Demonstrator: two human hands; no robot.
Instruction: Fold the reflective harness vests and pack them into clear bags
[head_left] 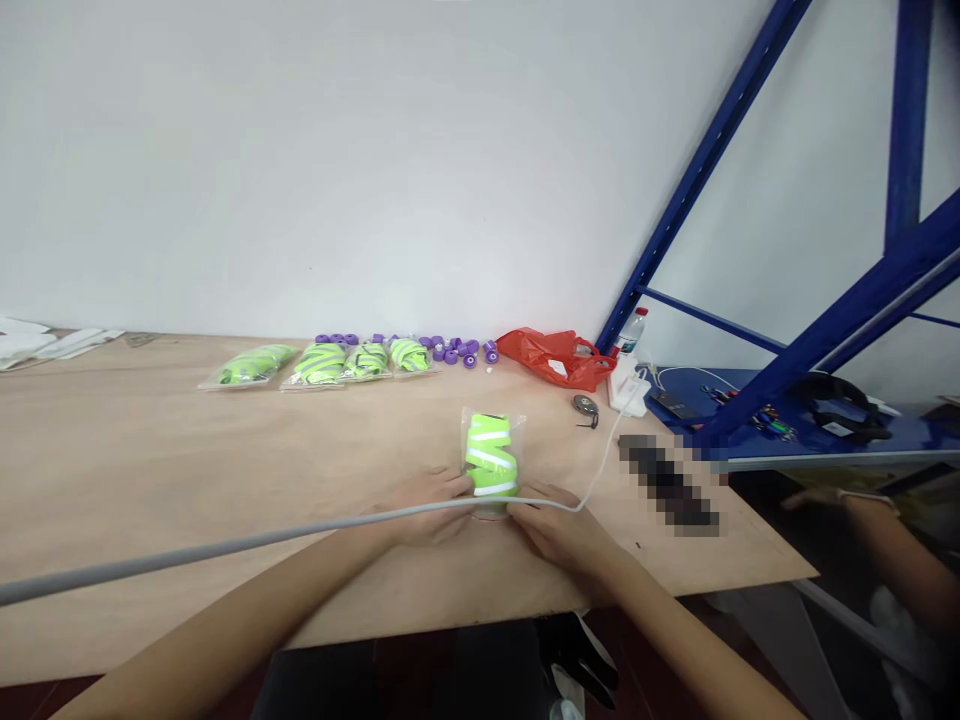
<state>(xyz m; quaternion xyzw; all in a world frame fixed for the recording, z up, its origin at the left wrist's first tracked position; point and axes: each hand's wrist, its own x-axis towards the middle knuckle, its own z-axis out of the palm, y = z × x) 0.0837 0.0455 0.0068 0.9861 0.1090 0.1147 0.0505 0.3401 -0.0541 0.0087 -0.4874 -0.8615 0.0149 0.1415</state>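
In front of me a clear plastic bag [492, 456] lies flat on the wooden table, with a folded neon-yellow reflective strap showing inside. My left hand [431, 508] pinches the bag's lower left edge, its fingers bent. At the lower right corner, my right hand [559, 525] has its fingertips closed on the plastic. A grey-white cable [300, 530] runs across the view in front of both hands and hides parts of the fingers and the bag's lower end.
Several filled bags [319, 365] of the same straps lie along the wall, near purple rolls [469, 355]. A red plastic bag [559, 358], a tape measure [585, 405], a power strip [628, 388] and a bottle [631, 330] are at right. Another person's arm [907, 545] shows beyond the table edge [780, 580].
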